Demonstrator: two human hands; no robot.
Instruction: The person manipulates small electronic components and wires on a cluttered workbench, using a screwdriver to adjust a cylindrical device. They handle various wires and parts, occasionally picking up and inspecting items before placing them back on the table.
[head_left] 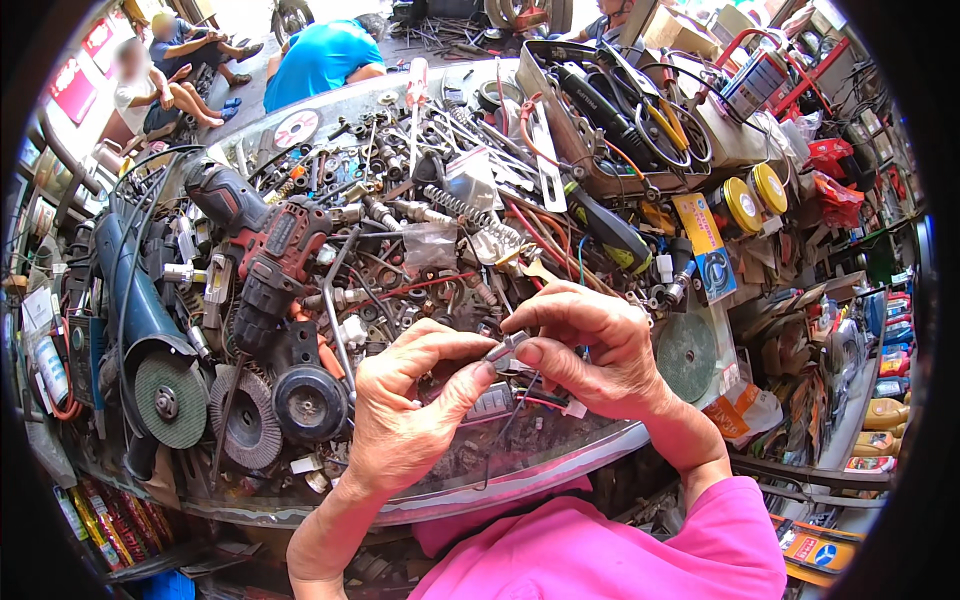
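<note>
Both my hands meet over the front of a cluttered workbench, pinching a small silver metal piece (508,346) that looks like a bolt or threaded fitting. My left hand (415,400) has its thumb and fingertips closed at the piece's left end. At the other end, the thumb and forefinger of my right hand (595,345) press together on it. My fingertips partly cover the piece, so its exact kind is unclear. Just below lies a grey rectangular part (490,403) with thin wires and a white connector (574,408).
Left of my hands lie a red-black cordless drill (280,250), an angle grinder (150,300) and a flap disc (245,417). Loose bolts and springs heap behind. A tool bin (600,120) stands at the back right, near a green-black screwdriver (608,228). People are in the background.
</note>
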